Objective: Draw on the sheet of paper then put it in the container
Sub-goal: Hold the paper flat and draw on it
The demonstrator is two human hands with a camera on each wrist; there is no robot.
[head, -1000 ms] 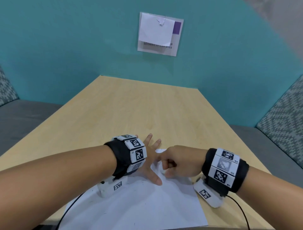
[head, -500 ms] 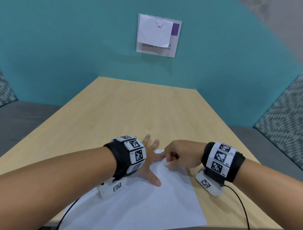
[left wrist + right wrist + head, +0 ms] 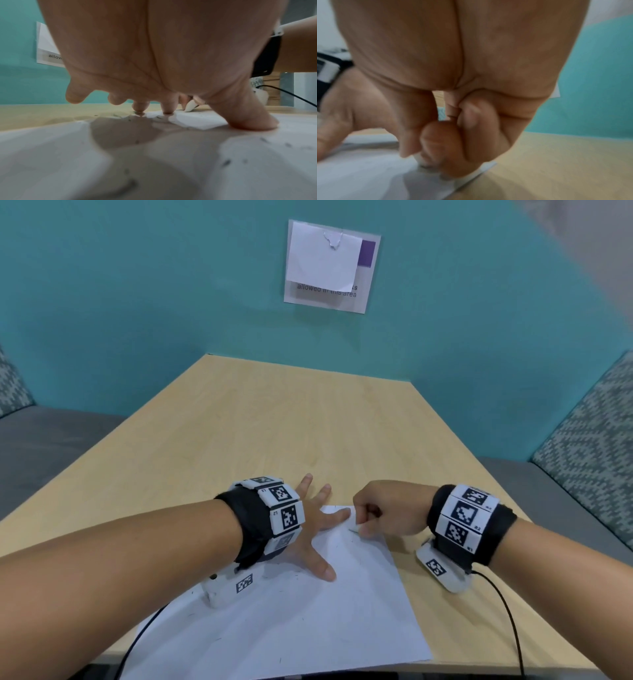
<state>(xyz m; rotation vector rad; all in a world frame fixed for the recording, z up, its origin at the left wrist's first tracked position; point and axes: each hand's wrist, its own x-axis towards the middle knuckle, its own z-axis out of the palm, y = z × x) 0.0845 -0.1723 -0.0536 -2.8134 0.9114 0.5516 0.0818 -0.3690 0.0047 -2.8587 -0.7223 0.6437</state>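
Observation:
A white sheet of paper (image 3: 291,628) lies on the wooden table (image 3: 274,422) at its near edge, with faint dark marks on it. My left hand (image 3: 320,530) lies flat with its fingers spread, and the fingertips (image 3: 169,108) and thumb press the sheet's far part. My right hand (image 3: 363,525) is curled at the sheet's far right corner and pinches a small white drawing tool (image 3: 189,107). The tool's tip (image 3: 418,157) touches the paper (image 3: 359,175). No container is in view.
A teal wall with a white notice (image 3: 329,265) stands behind the table. Grey benches (image 3: 51,440) with patterned cushions (image 3: 589,457) flank the table on both sides. Black cables (image 3: 507,611) trail from the wrist cameras toward the near edge.
My right hand has slid a little away from me, toward the sheet's far right corner, with the tool still pinched. The left hand has stayed flat on the paper.

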